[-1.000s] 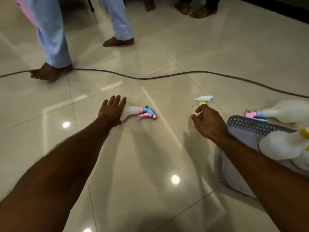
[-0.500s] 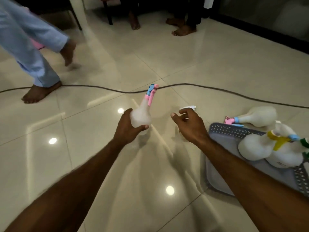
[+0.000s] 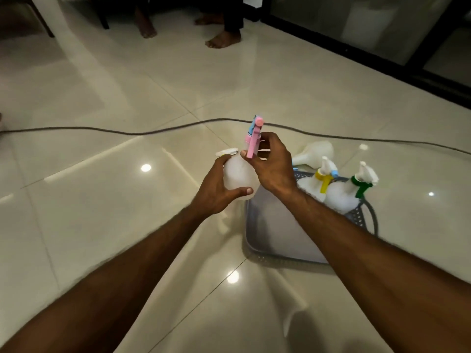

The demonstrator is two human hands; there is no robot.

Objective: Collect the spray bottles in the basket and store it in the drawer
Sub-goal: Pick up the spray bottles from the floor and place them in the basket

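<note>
My left hand grips the round body of a white spray bottle with a pink and blue trigger head, held upright above the floor. My right hand holds the same bottle around its neck, fingers by the pink trigger. Just right of it a grey perforated basket stands on the floor. Inside it are a yellow-trigger bottle and a green-trigger bottle. Another white bottle lies on the floor behind the basket. A white and yellow spray head peeks out behind my left hand.
A dark cable runs across the glossy tiled floor beyond the bottles. Bare feet of people stand at the far side near chair legs. A dark-framed glass door lines the right back.
My left hand picked the pink-trigger bottle off the floor and carried it right toward the basket. My right hand moved from the floor onto the bottle's neck. The walking person left view.
</note>
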